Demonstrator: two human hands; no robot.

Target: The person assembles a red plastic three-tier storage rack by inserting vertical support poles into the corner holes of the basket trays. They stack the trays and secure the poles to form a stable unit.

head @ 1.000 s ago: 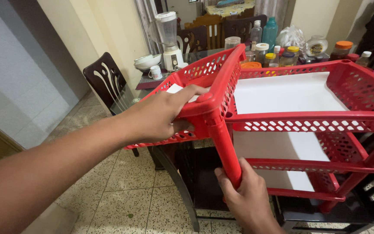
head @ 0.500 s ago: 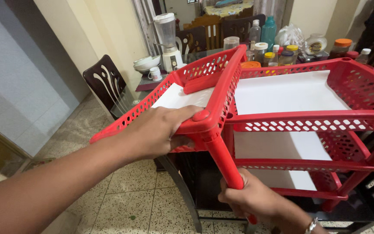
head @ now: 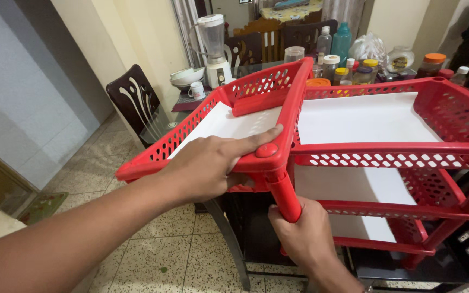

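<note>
While I watch from the head camera, my left hand (head: 207, 165) is wrapped over the corner of the top tray (head: 245, 122) of a red plastic rack (head: 386, 157), fingers closed along the rim and thumb tucked under it. That grip sits right at the corner cap, where the tray meets its post (head: 284, 198), so it steadies the joint. My right hand (head: 305, 236) is closed in a fist around the same post just below the tray, which braces the leg from underneath. The tray tilts up at its far side and lies askew to the shelf beside it, so I judge it is not seated level on all its posts. White liners (head: 354, 116) lie flat in the trays. The rack stands at the edge of a cluttered counter (head: 183, 103), with lower shelves showing beneath. Behind it stand a blender (head: 214, 46), a bowl (head: 187, 76), a mug (head: 195, 90) and several jars and bottles (head: 343, 40). A dark chair (head: 134, 103) stands to the left on the speckled floor (head: 158, 255).
</note>
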